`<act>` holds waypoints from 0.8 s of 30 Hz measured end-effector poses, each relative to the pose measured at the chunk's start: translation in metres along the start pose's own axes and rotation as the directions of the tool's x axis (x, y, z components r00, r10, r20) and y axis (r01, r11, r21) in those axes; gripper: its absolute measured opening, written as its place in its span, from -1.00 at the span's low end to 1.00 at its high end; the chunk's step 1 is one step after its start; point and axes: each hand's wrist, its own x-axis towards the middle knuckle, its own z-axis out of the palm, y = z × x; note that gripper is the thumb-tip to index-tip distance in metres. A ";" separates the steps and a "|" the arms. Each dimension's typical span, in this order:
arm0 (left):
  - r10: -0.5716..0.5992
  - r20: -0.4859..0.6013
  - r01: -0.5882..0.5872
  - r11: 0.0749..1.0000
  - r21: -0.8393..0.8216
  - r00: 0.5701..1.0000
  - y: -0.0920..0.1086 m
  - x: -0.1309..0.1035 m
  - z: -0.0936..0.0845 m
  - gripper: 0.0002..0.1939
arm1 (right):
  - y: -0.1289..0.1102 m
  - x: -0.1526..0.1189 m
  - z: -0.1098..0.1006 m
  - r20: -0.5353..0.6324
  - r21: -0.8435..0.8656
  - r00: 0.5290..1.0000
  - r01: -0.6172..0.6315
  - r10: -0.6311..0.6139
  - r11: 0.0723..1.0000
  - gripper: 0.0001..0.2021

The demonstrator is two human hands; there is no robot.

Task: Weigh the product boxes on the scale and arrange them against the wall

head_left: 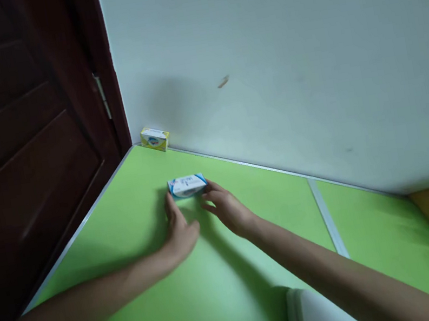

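A small blue and white box (187,186) is near the middle of the frame, a bit to the left, over the green table (245,194). Its long way runs from left to right, almost flat across the frame, with the right end just a tiny bit higher. One short end points left and the other points right. A long side faces the person. The pictures do not show for sure if it touches the table.

The left hand (181,232) is at the box's left end. Its fingers reach up to that end, and its thumb sticks out to the right, away from the box. The hand is wide open and not closed around the box. The right hand (228,207) is at the right end. Its fingers are a little bent and part open, with the top ones by that end. The box sits between the two hands.

A yellow and white box (155,139) is farther back, by the wall (264,64). It slants down to the right. A dark red door (20,132) fills the upper left.
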 end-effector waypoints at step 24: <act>-0.051 0.696 -0.090 0.982 0.165 0.717 -0.013 -0.237 0.063 0.04 | 0.092 -0.330 -0.103 -0.297 0.145 0.950 -0.059 0.100 0.988 -0.30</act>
